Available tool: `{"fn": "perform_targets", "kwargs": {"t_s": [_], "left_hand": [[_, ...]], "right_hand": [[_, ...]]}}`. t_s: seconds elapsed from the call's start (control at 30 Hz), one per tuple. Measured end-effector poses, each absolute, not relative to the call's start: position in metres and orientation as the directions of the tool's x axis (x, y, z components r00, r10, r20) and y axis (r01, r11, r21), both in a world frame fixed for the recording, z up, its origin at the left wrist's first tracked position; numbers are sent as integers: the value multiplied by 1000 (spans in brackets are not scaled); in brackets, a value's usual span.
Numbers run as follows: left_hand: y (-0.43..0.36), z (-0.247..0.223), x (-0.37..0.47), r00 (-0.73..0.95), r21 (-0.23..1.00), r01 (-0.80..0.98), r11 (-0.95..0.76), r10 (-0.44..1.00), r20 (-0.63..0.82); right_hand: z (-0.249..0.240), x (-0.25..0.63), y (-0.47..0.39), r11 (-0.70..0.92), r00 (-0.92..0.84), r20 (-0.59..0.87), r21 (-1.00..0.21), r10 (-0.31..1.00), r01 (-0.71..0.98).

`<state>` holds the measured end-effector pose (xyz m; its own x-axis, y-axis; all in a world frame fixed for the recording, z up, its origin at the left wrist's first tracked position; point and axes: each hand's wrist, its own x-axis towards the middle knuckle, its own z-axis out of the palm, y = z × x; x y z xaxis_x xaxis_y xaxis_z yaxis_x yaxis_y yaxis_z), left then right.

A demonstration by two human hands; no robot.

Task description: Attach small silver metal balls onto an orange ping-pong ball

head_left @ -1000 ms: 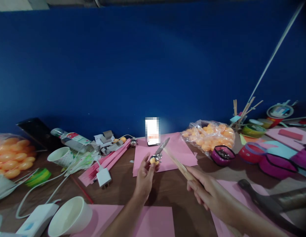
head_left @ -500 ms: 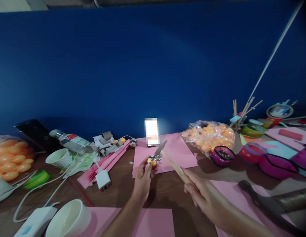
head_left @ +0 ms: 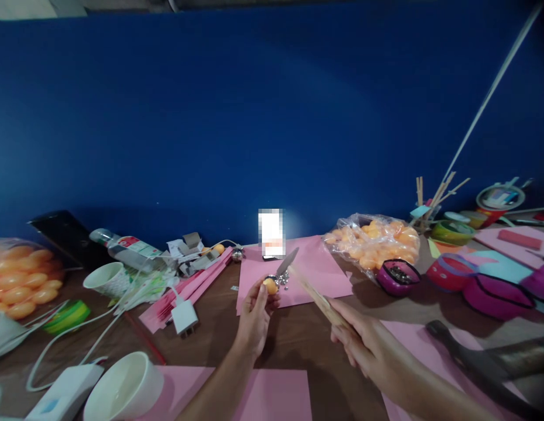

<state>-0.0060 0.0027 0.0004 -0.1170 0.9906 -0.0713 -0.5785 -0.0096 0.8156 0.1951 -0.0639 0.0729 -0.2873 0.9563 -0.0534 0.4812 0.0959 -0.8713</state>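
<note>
My left hand pinches a small orange ball, which looks like a ping-pong ball, with shiny silver pieces on its far side. Wrapped round a pale wooden-handled tool is my right hand. A grey pointed blade or head crosses the tool's far end, close to the ball; how it joins the wood cannot be made out. Loose silver pieces lie beyond the ball on a pink sheet. A finished-looking silver ball sits to the left of that sheet.
Bags of orange balls stand at the right and far left. A purple bowl holds small dark bits. A hammer lies at front right, a white cup at front left. Cables and a charger cover the left.
The orange ball has turned slightly in my left hand, showing more plain orange. Both hands keep nearly the same place; the whole view shifts a little.
</note>
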Motion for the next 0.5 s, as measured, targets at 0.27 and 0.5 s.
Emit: {"fn": "perform_targets", "kwargs": {"t_s": [0.27,0.5], "left_hand": [[2,-1,-7,-101,800,-599,-3,992,-72],[3,3,-6,-98,807,-591,5,992,-78]], "right_hand": [[71,193,-64,126,-313,-37,-866,949,485],[73,192,-64,103,-322,-65,-872,944,479]]}}
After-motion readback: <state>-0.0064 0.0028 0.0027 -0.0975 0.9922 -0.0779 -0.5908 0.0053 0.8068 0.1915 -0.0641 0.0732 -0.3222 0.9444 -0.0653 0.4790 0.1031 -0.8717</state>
